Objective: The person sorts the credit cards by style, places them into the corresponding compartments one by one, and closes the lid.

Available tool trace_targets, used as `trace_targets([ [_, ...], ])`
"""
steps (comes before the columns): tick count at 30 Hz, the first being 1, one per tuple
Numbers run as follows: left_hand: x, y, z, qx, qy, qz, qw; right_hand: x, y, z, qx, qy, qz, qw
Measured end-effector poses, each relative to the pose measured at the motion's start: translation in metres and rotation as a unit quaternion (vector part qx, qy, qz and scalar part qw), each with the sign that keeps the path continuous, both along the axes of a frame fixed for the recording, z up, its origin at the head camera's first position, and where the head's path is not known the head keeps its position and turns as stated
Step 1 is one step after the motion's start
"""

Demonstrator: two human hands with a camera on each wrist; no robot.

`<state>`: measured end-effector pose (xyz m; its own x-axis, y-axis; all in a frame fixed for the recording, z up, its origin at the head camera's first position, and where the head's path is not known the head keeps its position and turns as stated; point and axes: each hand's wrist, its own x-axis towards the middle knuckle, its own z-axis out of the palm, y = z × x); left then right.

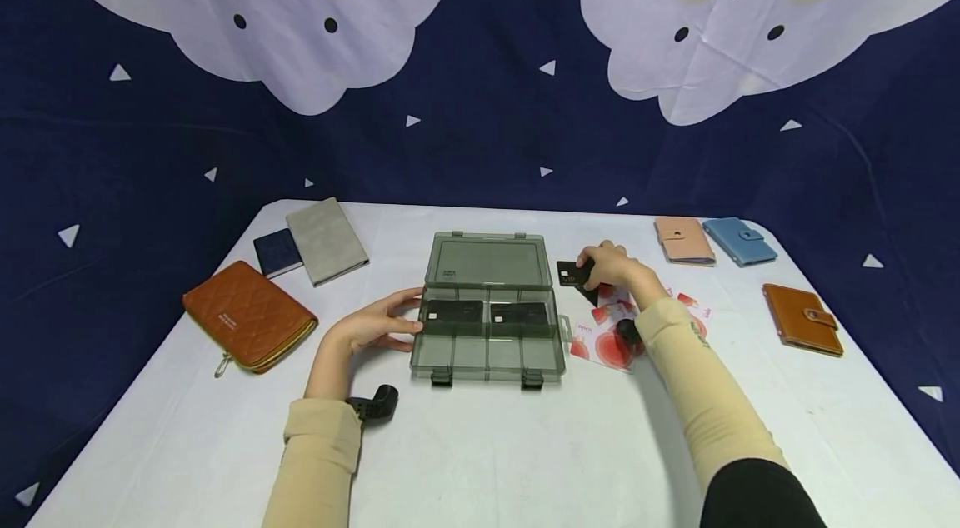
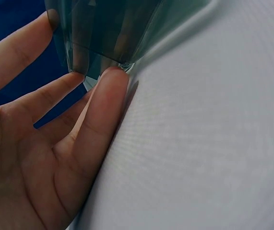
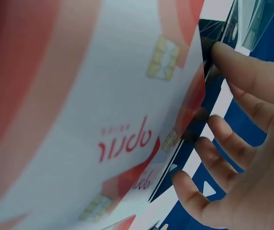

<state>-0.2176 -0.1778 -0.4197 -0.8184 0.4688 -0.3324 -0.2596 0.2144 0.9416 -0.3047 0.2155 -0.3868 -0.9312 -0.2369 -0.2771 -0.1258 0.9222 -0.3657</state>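
Observation:
A translucent grey-green compartment box (image 1: 487, 353) lies on the table with its lid (image 1: 489, 261) swung back. One black card (image 1: 454, 311) sits in the left upper compartment and another black card (image 1: 519, 314) in the right one. My left hand (image 1: 380, 320) rests its fairly straight fingers and thumb against the box's left side; the left wrist view shows the fingertips (image 2: 115, 76) at the clear wall. To the right of the box, my right hand (image 1: 606, 263) pinches a black VIP card (image 1: 572, 273). Beneath it lie another black card and red-and-white chip cards (image 1: 606, 341), partly hidden by the arm.
At the left are a brown quilted zip wallet (image 1: 251, 316), a dark blue booklet (image 1: 277, 252) and a grey notebook (image 1: 327, 241). Pink (image 1: 684, 240), blue (image 1: 740, 241) and brown (image 1: 802, 318) card holders lie at the right. A dark blue cloud-print curtain (image 1: 495, 153) hangs behind the table.

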Motion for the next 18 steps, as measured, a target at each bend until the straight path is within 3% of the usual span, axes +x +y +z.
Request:
trace_targets([
  [10, 0.001, 0.000, 0.002, -0.005, 0.002, 0.001, 1.0000, -0.008, 0.014, -0.003, -0.065, -0.025, 0.007, 0.9975],
  [18, 0.000, 0.001, 0.000, -0.004, 0.004, -0.001, 1.0000, -0.009, 0.021, -0.013, -0.157, 0.033, 0.007, 0.9871],
])
